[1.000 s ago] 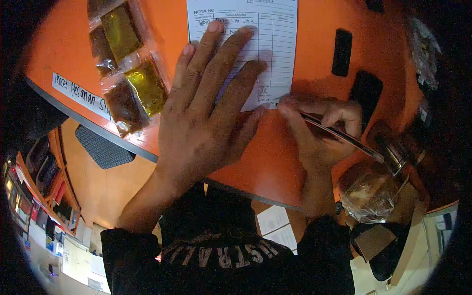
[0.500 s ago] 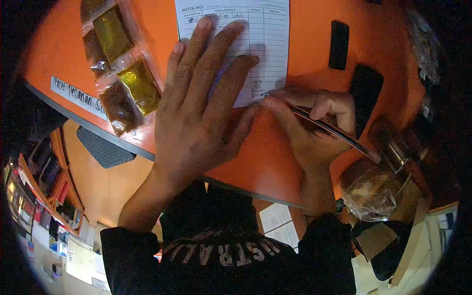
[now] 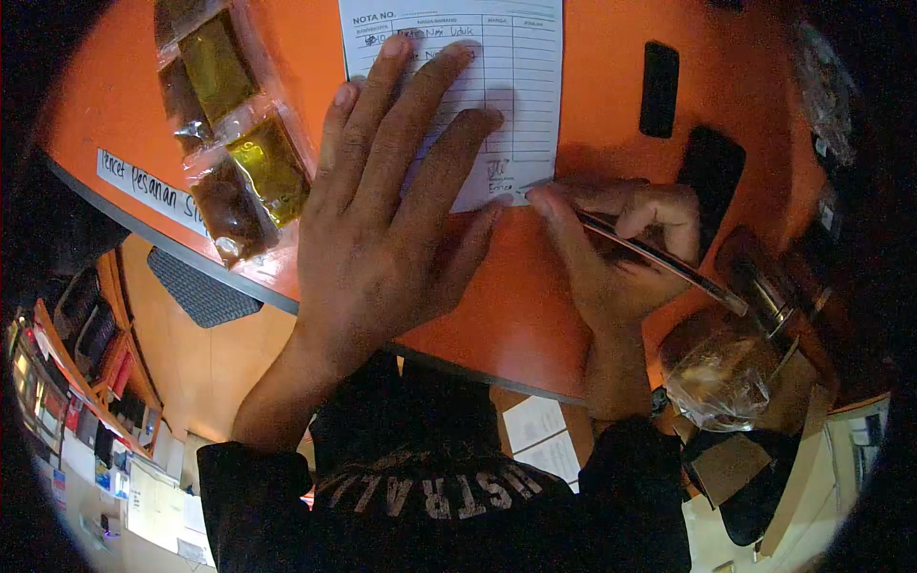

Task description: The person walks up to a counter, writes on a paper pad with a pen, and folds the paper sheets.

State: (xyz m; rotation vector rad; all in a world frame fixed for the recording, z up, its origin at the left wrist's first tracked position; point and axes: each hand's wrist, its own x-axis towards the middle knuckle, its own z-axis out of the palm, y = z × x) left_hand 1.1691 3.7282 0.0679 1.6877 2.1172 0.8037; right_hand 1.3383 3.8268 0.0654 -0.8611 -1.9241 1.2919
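Observation:
A white nota sheet (image 3: pixel 525 105) with ruled columns lies on the orange table (image 3: pixel 487 296), handwriting in its top rows and near its bottom edge. My left hand (image 3: pixel 392 201) rests flat over the sheet's left part, fingers spread and empty. At the lower right corner of the paper, my right hand (image 3: pixel 630 244) grips a slim dark pen (image 3: pixel 669 263) between thumb and fingers. Its tip is by the small writing at the bottom, mostly hidden by the fingers. Left of my left hand are clear plastic sachets (image 3: pixel 272 167) of yellow-green and brown contents.
Two black flat objects (image 3: pixel 659 91) (image 3: pixel 712 181) lie right of the sheet. A clear plastic-wrapped item (image 3: pixel 721 382) sits near the right edge, beside a dark shiny object (image 3: pixel 764 286). A handwritten label (image 3: pixel 148 191) is stuck along the table's left edge.
My right hand and the pen have shifted slightly to the right along the bottom of the sheet. More writing shows near the corner. My left hand has stayed nearly still.

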